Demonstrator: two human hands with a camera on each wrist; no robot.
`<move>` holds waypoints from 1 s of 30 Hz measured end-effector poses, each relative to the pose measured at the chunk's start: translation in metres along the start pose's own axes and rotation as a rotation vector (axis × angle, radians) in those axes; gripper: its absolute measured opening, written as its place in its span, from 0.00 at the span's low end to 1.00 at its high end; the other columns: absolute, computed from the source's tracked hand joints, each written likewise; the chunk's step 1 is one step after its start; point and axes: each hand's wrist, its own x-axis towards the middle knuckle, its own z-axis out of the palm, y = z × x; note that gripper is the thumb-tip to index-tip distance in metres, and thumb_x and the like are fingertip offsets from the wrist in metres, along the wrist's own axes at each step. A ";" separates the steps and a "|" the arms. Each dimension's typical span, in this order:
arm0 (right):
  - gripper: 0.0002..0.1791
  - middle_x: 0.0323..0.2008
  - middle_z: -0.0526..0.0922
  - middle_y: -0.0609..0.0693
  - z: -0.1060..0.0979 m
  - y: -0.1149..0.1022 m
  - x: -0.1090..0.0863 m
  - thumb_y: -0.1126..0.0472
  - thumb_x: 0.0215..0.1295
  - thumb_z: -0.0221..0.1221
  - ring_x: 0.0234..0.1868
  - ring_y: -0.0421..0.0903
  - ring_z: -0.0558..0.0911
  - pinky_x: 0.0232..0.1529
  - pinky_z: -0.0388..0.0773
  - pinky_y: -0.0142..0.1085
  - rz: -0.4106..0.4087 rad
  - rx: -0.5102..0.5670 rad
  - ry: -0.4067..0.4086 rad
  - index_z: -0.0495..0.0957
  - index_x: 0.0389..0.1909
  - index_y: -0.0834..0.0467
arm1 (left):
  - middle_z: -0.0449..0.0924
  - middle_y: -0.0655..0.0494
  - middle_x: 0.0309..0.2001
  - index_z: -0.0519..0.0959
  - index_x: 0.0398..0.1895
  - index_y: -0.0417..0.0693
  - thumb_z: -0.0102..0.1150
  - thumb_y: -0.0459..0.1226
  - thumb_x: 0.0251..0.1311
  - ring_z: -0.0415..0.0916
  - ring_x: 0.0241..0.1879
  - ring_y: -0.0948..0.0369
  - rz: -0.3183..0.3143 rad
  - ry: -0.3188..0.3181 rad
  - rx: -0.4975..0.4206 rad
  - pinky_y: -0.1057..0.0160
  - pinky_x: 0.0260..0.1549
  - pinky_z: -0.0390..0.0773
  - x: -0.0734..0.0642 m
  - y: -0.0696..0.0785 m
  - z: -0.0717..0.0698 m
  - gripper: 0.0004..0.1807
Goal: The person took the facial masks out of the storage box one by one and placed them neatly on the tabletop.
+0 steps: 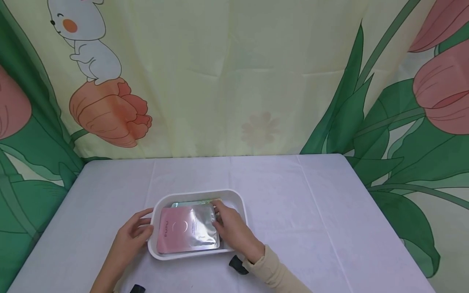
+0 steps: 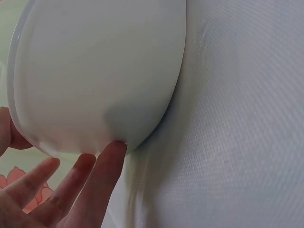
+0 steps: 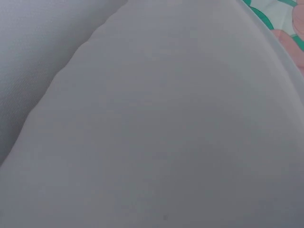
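One left hand (image 1: 130, 233) is touching the white tray (image 1: 233, 199), fingers spread; one right hand (image 1: 233, 228) is pinching the pink packet (image 1: 183, 231) inside, maybe straightening it, likely needing a soft touch next

Hanging behind the table (image 1: 286, 187) as a pale yellow curtain (image 1: 198, 53), creasing lightly across the middle. Showing a white animal (image 1: 97, 61) at upper left, perching on an orange flower (image 1: 108, 112), with a faint blossom (image 1: 260, 128) sitting low near the centre. Filling both sides with green leaves (image 1: 432, 158) and pink tulips (image 1: 445, 85). Covering the table in a white cloth (image 2: 237, 118), running with straight fold lines (image 1: 324, 224). Lying under soft, even light.
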 end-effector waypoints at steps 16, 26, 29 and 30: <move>0.18 0.43 0.86 0.58 -0.009 -0.002 0.000 0.74 0.64 0.60 0.37 0.47 0.86 0.41 0.82 0.32 -0.019 0.031 0.036 0.76 0.56 0.67 | 0.75 0.41 0.61 0.65 0.72 0.57 0.57 0.41 0.69 0.80 0.54 0.50 0.000 -0.003 -0.011 0.63 0.40 0.85 0.000 -0.001 -0.001 0.29; 0.18 0.42 0.86 0.56 -0.022 -0.005 -0.002 0.73 0.65 0.59 0.40 0.48 0.86 0.40 0.82 0.31 -0.013 0.049 0.038 0.77 0.56 0.66 | 0.75 0.40 0.62 0.64 0.73 0.56 0.58 0.43 0.68 0.79 0.56 0.49 -0.020 -0.014 -0.018 0.61 0.42 0.85 0.001 -0.001 -0.002 0.30; 0.19 0.44 0.86 0.56 -0.027 -0.005 -0.003 0.73 0.66 0.59 0.41 0.49 0.86 0.39 0.82 0.31 -0.014 0.071 0.040 0.77 0.57 0.66 | 0.74 0.40 0.62 0.64 0.73 0.56 0.58 0.43 0.69 0.79 0.56 0.49 -0.023 -0.020 -0.023 0.61 0.42 0.85 0.001 -0.001 -0.002 0.30; 0.19 0.44 0.86 0.56 -0.028 -0.004 -0.003 0.73 0.66 0.58 0.41 0.49 0.86 0.38 0.82 0.31 -0.017 0.082 0.041 0.76 0.58 0.66 | 0.74 0.40 0.62 0.64 0.73 0.56 0.58 0.43 0.69 0.79 0.56 0.49 -0.022 -0.021 -0.027 0.61 0.42 0.85 0.002 -0.001 -0.002 0.30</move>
